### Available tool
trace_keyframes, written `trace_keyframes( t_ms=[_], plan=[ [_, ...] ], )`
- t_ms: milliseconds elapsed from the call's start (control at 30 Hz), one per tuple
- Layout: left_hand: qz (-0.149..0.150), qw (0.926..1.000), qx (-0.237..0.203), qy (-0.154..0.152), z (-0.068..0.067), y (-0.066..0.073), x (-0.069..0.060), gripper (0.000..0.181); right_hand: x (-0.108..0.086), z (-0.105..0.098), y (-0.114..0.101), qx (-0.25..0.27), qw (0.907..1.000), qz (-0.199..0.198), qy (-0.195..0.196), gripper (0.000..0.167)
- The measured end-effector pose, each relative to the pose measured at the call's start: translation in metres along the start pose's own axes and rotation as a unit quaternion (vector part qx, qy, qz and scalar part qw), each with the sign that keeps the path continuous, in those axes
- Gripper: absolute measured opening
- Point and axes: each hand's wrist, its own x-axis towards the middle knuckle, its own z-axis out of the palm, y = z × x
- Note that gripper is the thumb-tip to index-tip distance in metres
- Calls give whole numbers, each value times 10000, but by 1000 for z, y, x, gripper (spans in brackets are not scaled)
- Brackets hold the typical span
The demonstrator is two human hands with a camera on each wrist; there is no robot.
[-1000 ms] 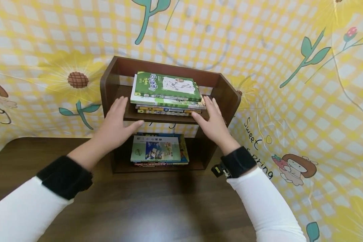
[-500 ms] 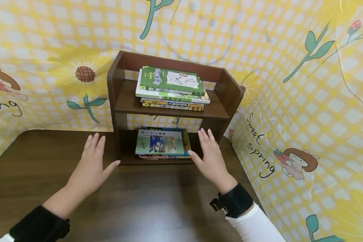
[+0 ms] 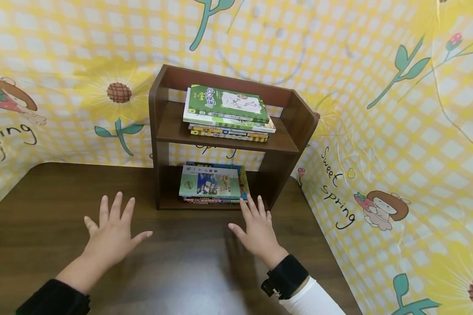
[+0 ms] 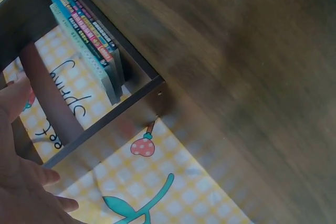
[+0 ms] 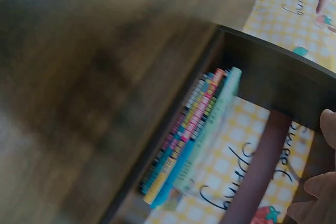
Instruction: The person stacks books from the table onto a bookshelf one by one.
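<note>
A dark brown two-tier bookshelf stands against the back wall. On its upper shelf lies a stack of books, topped by a green book. The lower shelf holds a second stack under a pale green book, whose spines show in both wrist views. My left hand, fingers spread, hovers over the table left of the shelf and holds nothing. In front of the shelf's lower right corner is my right hand, its fingers extended and nothing in them. The right fingertips overlap the lower books' edge; contact cannot be told.
The brown wooden table spreads in front of and to the left of the shelf. A yellow checked cloth with flowers and lettering covers the walls behind and to the right.
Both hands have drawn back and down from beside the upper stack to over the table before the shelf. The books stay in place, and the head view has shifted slightly.
</note>
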Motion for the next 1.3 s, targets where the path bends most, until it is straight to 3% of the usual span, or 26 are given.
trace_keyframes(
  t_ms=[400, 633, 1300],
  plan=[
    [-138, 9992, 181, -324, 14, -10, -10, 108, -6, 32, -4, -740, 9958, 296, -453, 87],
    [-156, 9990, 323, -283, 20, -15, -16, 117, -7, 34, -9, -934, 9937, 351, -514, 91],
    [-195, 9987, 344, -312, 25, -12, -22, 117, -10, 37, -10, -976, 9934, 279, -530, 93]
  ],
)
